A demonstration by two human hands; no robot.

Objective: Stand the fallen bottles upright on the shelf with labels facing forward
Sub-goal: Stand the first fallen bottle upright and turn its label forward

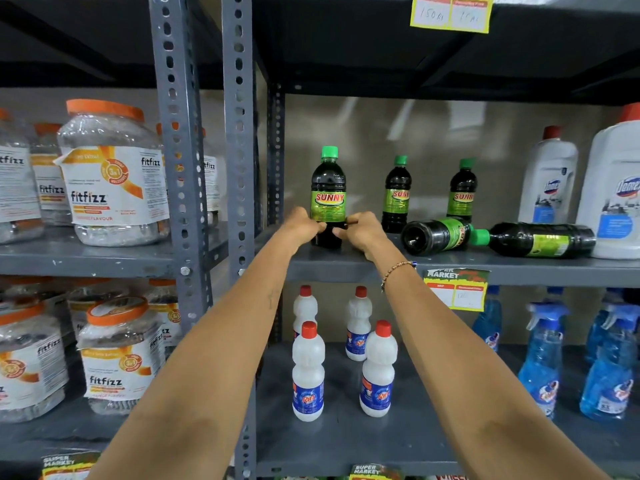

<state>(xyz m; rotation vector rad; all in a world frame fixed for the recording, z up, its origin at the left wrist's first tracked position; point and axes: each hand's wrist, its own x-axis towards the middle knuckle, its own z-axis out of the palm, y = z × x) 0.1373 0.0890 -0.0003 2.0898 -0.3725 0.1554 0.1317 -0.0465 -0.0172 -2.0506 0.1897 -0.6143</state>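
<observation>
Both hands, the left hand (304, 225) and right hand (360, 230), close around the base of an upright Sunny bottle (329, 195), label forward, on the shelf (346, 263). Two fallen Sunny bottles (438, 235) (538, 240) lie to the right (long axes roughly along the shelf edge), nearer the right hand.

Three dark bottles (328, 195) upright, two (437, 235) fallen.
</observation>
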